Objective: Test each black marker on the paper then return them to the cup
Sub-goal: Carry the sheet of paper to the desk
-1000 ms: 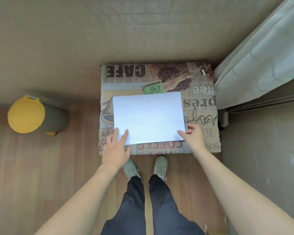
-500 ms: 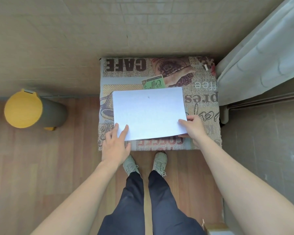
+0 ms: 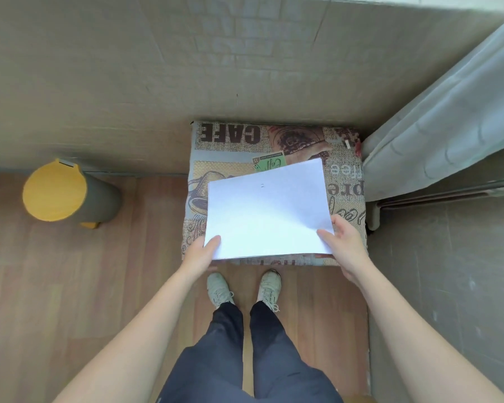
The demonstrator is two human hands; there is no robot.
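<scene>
A white sheet of paper [image 3: 266,210] with a tiny dark mark near its far edge is lifted off the printed stool and tilted, its right side higher. My left hand [image 3: 200,253] pinches the near left corner, thumb on top and fingers underneath. My right hand [image 3: 342,242] pinches the near right corner the same way. No markers and no cup are in view.
The low stool [image 3: 230,138] with a coffee-print "CAFE" cover stands against the wall. A grey bin with a yellow lid [image 3: 56,190] is on the wooden floor to the left. A pale curtain [image 3: 448,112] hangs at the right. My feet [image 3: 245,286] stand just before the stool.
Both hands have gone from resting on the paper's near corners to pinching them, and the sheet has lifted off the stool and rotated slightly, right side up.
</scene>
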